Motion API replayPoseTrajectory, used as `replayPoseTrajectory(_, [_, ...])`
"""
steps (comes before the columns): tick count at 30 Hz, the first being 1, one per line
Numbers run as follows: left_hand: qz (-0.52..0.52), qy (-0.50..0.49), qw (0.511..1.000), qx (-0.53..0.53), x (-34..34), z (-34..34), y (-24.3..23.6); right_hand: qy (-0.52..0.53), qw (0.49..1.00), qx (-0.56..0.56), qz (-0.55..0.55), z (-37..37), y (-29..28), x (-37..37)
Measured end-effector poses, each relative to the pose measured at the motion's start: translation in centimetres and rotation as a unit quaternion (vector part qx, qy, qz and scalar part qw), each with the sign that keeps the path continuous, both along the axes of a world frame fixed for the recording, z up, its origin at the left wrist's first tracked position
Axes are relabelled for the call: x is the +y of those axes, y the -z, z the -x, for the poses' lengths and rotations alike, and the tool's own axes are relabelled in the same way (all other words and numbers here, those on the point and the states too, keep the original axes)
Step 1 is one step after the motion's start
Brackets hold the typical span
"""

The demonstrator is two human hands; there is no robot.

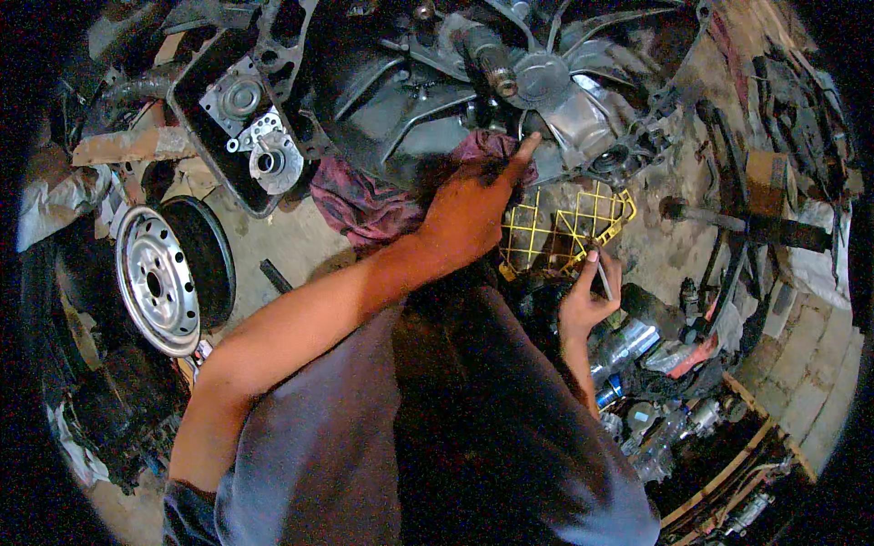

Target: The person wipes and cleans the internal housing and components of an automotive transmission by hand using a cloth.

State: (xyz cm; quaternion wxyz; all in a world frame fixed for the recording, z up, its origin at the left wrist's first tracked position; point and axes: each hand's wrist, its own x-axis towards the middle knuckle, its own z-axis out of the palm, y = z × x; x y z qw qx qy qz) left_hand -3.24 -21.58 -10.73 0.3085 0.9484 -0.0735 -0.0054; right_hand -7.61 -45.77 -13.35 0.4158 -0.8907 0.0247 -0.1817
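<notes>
A large grey metal gearbox housing with ribs and a splined shaft stands in front of me. My left hand is closed on a dark red rag against the housing's near rim. Its index finger stretches forward onto the metal beside the rag; the other fingertips are mostly hidden. To the right and lower, my right hand pinches a slim metal rod-like tool, whose exact kind I cannot make out. Just beyond that hand lies a yellow plastic grid, below the housing's edge.
At left a silver wheel rim stands by a dark pan holding metal parts. On the right lie a hammer-like tool, cardboard and hoses. Bottles, cans and parts crowd a wooden-edged crate at lower right.
</notes>
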Motion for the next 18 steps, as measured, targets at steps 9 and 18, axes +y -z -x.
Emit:
replayPoseTrajectory(9, [-0.003,0.03,0.999,-0.032,0.8,-0.3,0.6,-0.002,1.0,-0.007,-0.006,-0.3,-1.2,1.3])
replayPoseTrajectory(18, [0.284,-0.148,0.946,-0.059,2.8,1.5,-0.3,0.017,1.0,0.013,-0.009,-0.1,-0.6,1.2])
